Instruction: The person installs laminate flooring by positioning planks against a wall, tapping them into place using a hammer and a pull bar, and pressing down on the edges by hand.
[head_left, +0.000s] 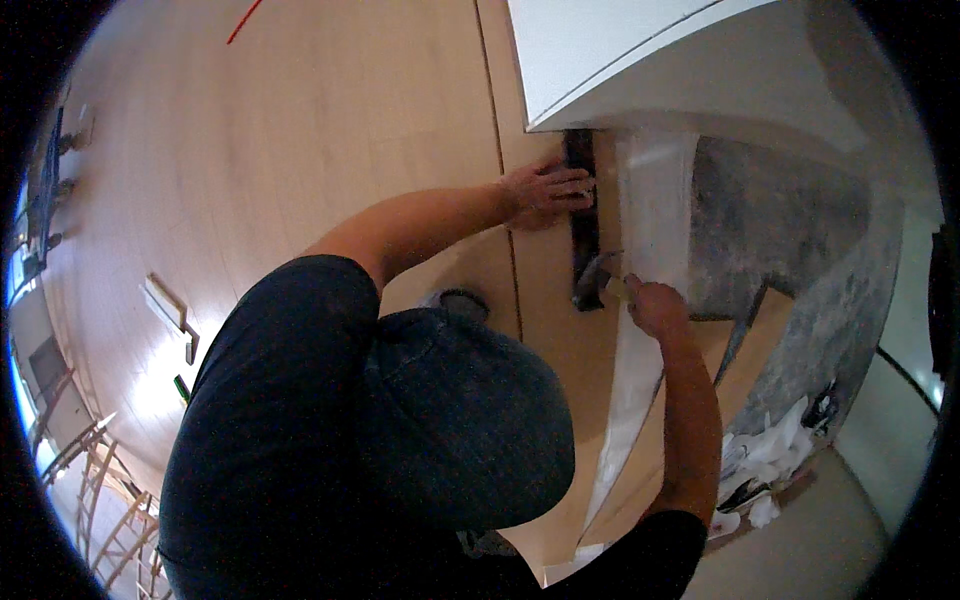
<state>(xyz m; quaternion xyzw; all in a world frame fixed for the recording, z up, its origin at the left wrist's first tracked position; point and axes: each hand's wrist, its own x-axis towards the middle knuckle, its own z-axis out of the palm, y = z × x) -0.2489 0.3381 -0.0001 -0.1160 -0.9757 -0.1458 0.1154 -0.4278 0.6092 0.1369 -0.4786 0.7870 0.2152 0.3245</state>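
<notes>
From my head view, the dark bar (pixel 584 235) lies on the wooden floor (pixel 400 110) between my hands, its long axis running up and down the picture. My left hand (pixel 545 195) is nearer, fingers extended across its upper half; I can't tell whether the thumb pinches. My right hand (pixel 656 306), off to the right, is curled around the hammer (pixel 594 280), whose head overlaps the bar's lower end.

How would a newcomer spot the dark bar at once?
Find the white panel at upper right, then its lower-left corner. The dark bar starts just right of that corner, the left hand on it. Unlike the pale board alongside, it is nearly black.
</notes>
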